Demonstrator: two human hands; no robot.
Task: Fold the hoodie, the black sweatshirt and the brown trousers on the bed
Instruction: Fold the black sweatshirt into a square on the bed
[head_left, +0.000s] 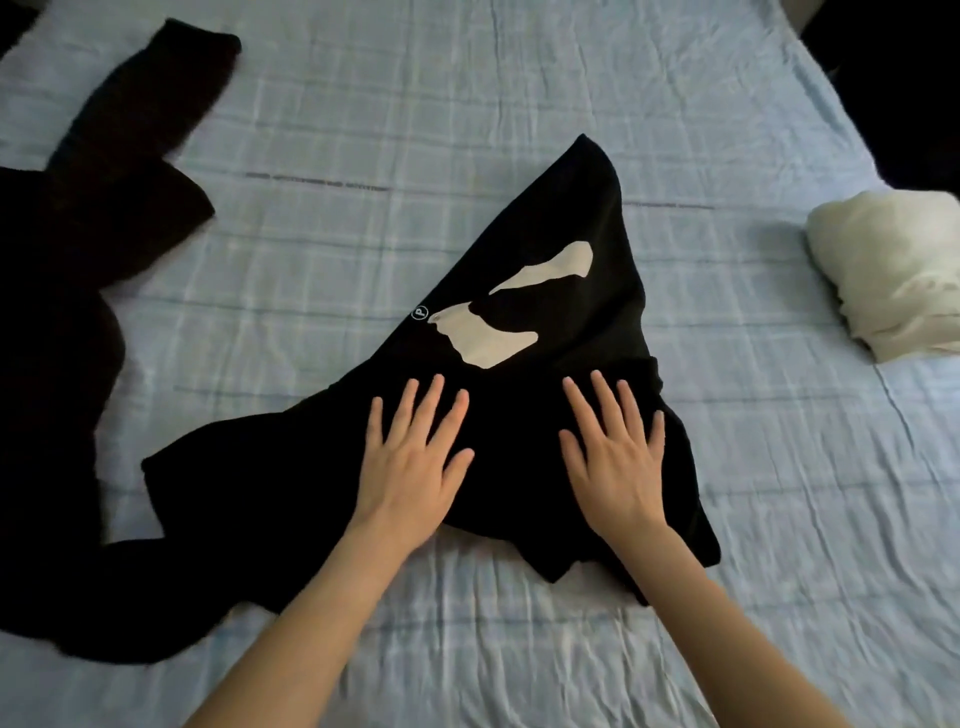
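The black sweatshirt with cream print patches (545, 260) lies partly folded mid-way across the light-blue checked bed (519, 104), under both hands. The left grip (415, 457) and right grip (618, 457) press flat on its near part, fingers straight and spread.

left hand (415, 457) and right hand (618, 462) both flat, palms down, fingers spread, pressing on black sweatshirt (587, 208). left near its middle, right by its right edge.
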